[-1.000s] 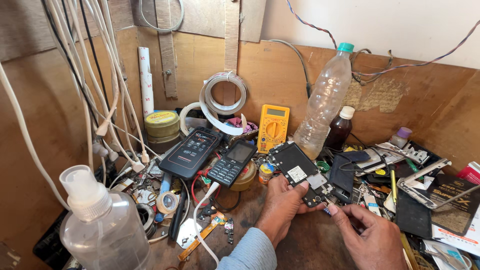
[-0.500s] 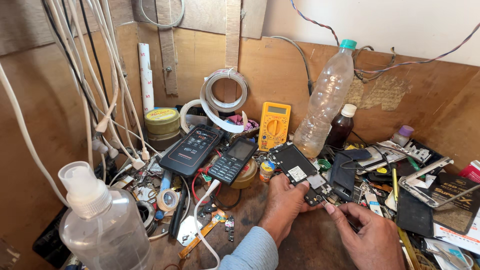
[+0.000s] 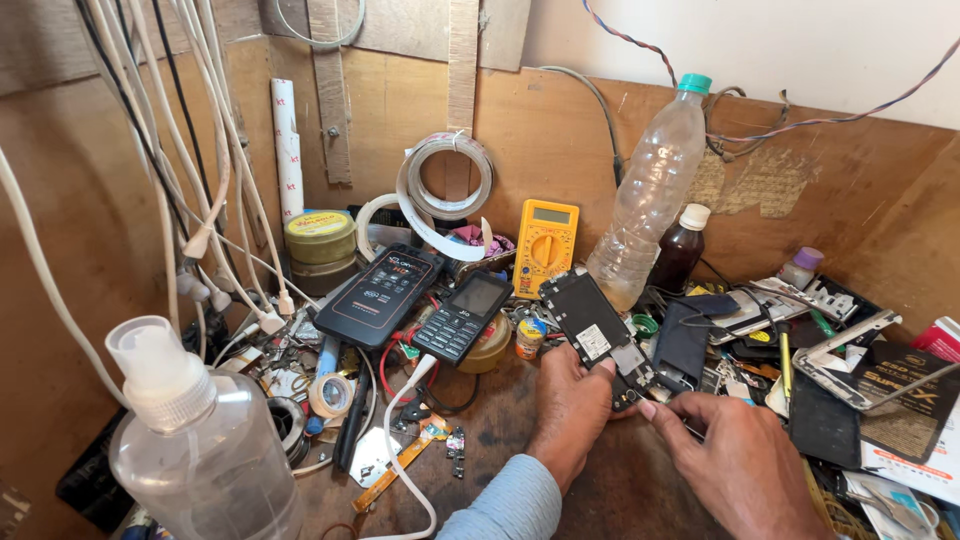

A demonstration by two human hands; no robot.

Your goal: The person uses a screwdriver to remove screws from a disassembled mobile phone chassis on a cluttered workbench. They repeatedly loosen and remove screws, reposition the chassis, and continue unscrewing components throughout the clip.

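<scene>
My left hand (image 3: 570, 405) grips the lower end of an opened black phone body (image 3: 592, 320), which tilts up and away over the wooden bench (image 3: 520, 430). Its exposed circuit board (image 3: 632, 368) sits at the bottom of the body, by my fingertips. My right hand (image 3: 745, 465) comes in from the right with thumb and forefinger pinched at the board's lower edge; a thin dark tool may be in that pinch, but it is too small to make out. A light blue sleeve (image 3: 505, 505) covers my left forearm.
A keypad phone (image 3: 463, 317) and a larger black device (image 3: 382, 294) lie left of the hands, a yellow multimeter (image 3: 545, 245) and a clear plastic bottle (image 3: 650, 200) behind. A spray bottle (image 3: 195, 450) stands front left. Phone parts and dark covers (image 3: 830, 360) crowd the right; white cables (image 3: 215, 190) hang left.
Both hands stay at the opened phone; the right hand's fingertips have shifted slightly along the board's lower edge. Nothing else on the bench has moved.
</scene>
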